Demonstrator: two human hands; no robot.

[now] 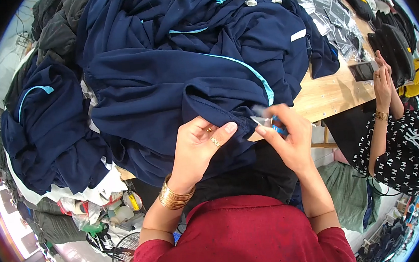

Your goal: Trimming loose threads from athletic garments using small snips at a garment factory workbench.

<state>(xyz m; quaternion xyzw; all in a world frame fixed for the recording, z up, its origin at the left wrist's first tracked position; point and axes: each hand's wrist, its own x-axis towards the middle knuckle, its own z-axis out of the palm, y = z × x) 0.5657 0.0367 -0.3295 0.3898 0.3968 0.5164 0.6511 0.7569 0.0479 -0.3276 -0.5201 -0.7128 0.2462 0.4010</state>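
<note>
closely worked: navy hem between two hands

navy garment (166,85) heaped on the wooden table (329,94), its stitched hem (218,115) pulled to the near edge. pinched there by the left hand (196,149), thumb on top, fingers curled under the fold, rings and gold bangles (174,198) showing. gripped just beside it in the right hand (289,142), fingers closed around a small blue-handled tool (269,122), tip touching the hem; too blurred to tell what kind. piled to the left, more navy pieces with light blue piping (47,129) over white cloth. scattered further back on the table, small clear packets (331,23) and black bags (392,47). seated at the right, another person in a black patterned top, hands (381,75) raised near a dark phone (362,71). below the table's left end, a fan grille (126,256) and assorted clutter on the floor.
</note>
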